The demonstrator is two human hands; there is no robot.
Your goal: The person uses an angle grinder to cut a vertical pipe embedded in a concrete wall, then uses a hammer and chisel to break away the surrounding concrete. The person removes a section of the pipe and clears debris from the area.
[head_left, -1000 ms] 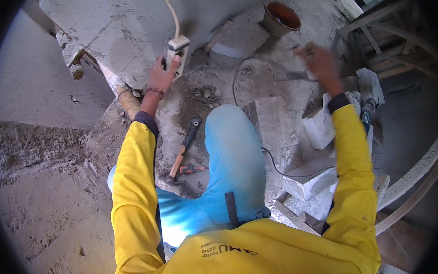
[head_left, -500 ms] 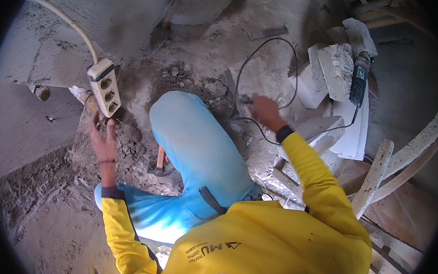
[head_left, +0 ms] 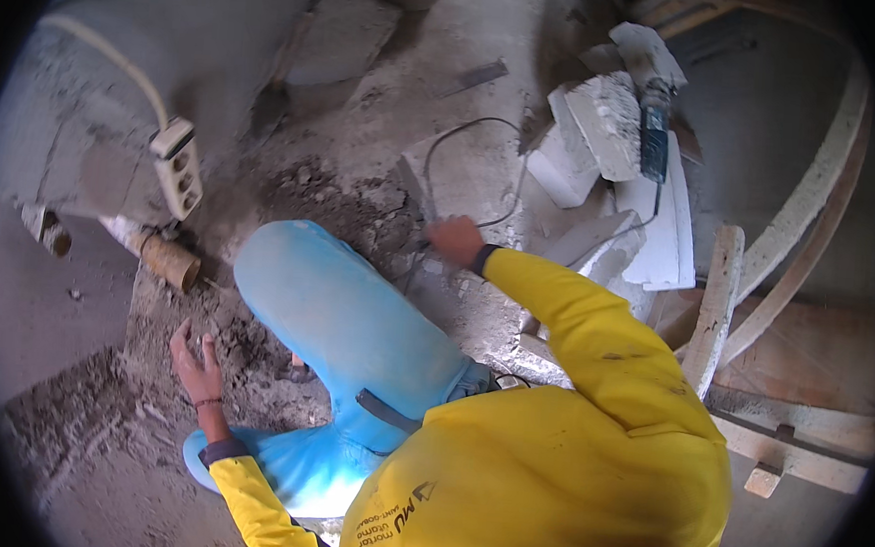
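Left hand (head_left: pixel 195 361) lowered, one power strip (head_left: pixel 179 166) released

We see a bright yellow long-sleeved shirt (head_left: pixel 566 472) with grey print on it, and pale sky-blue trousers (head_left: pixel 345 318) with a dark pocket edge. The power strip (head_left: pixel 178 167) and its cable are cream-white, the angle grinder (head_left: pixel 654 136) is dark blue-grey with a black cord (head_left: pixel 466 135), and the broken blocks (head_left: pixel 607 123) are chalky white. The floor (head_left: pixel 96 453) is dusty grey-brown, and the pipe end (head_left: pixel 163 257) is rusty orange

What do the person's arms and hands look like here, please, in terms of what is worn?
Both arms are in long bright yellow sleeves with dark cuffs. The left hand is bare, with a thin band at the wrist. The right hand is bare too, with a dark band at the wrist.
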